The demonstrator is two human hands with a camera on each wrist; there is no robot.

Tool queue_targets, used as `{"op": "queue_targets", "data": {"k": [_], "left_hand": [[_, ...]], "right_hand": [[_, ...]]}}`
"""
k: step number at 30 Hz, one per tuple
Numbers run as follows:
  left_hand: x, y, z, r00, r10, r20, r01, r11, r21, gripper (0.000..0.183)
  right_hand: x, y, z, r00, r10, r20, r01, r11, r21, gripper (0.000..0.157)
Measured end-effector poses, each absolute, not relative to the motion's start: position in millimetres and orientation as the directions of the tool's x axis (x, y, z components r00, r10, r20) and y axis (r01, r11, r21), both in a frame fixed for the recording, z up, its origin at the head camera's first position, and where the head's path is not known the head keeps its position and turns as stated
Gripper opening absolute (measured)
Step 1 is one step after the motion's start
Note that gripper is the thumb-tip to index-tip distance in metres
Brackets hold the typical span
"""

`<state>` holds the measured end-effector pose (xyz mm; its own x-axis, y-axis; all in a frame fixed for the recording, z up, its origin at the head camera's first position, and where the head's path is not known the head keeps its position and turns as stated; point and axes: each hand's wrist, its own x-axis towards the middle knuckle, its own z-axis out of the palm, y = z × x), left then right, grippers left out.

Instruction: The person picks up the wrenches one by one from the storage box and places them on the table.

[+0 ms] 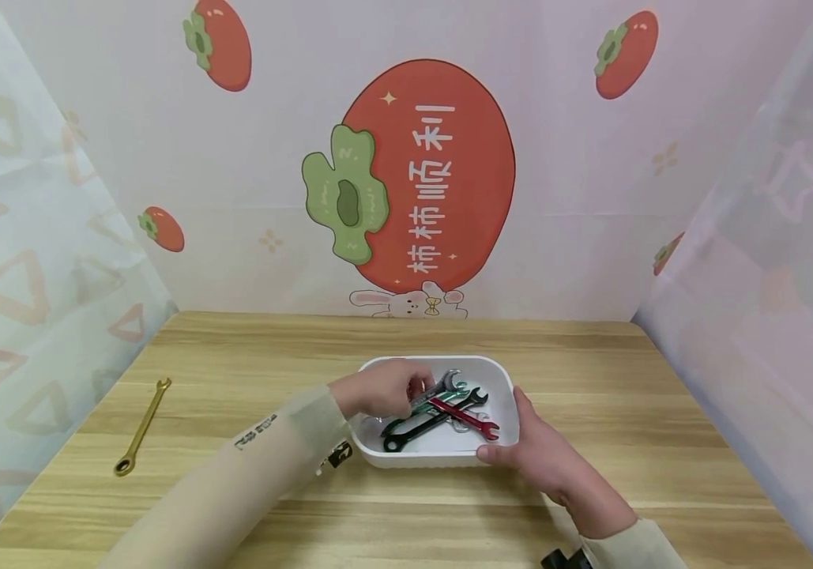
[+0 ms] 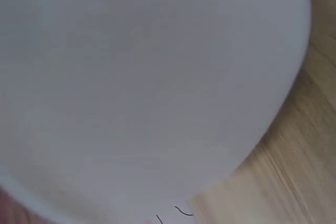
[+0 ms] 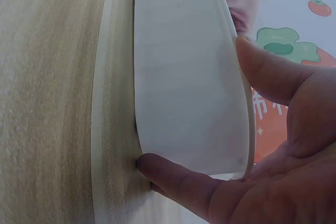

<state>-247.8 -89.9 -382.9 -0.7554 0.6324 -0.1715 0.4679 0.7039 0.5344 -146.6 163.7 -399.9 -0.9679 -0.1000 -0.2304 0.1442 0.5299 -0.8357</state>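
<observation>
Fingers of the left hand (image 1: 385, 387) are pinching the silver wrench (image 1: 440, 387) in the white tray (image 1: 442, 456) while the right hand (image 1: 530, 452) is gripping its right rim; tangled wrenches risk snagging and tipping it.

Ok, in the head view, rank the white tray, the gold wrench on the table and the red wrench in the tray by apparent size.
1. White tray, clearly largest.
2. Gold wrench, the longer of the two tools.
3. Red wrench, shortest; other wrenches partly cover it, so its full length is unsure.
</observation>
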Motion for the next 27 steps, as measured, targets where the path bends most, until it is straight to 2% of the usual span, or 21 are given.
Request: {"op": "queue_targets", "data": {"k": [4, 8, 13, 20, 27], "left_hand": [[-249.8, -95.8, -380.9, -0.795, 0.586, -0.156, 0.336, 0.641, 0.690, 0.042], [-250.4, -99.3, -376.2, -0.839, 0.509, -0.191, 0.121, 0.517, 0.847, 0.046], [-251.1, -105.1, -371.8, -0.869, 0.438, -0.230, -0.095, 0.310, 0.946, 0.053], [-249.8, -122.4, -364.8, -0.897, 0.381, -0.224, -0.184, 0.140, 0.973, 0.051], [-249.5, -151.7, -361.0, -0.922, 0.328, -0.206, -0.182, 0.103, 0.978, 0.053]], "right_hand": [[-145.8, 162.7, -398.8, -0.966, -0.099, -0.238, 0.151, 0.533, -0.832, 0.124], [-145.5, 161.9, -398.6, -0.966, -0.104, -0.235, 0.146, 0.531, -0.835, 0.124], [-146.6, 162.0, -400.5, -0.968, -0.114, -0.222, 0.132, 0.519, -0.844, 0.124], [-145.9, 162.5, -399.4, -0.968, -0.128, -0.215, 0.117, 0.526, -0.842, 0.125], [-145.1, 162.8, -397.4, -0.967, -0.115, -0.225, 0.132, 0.529, -0.838, 0.125]]}}
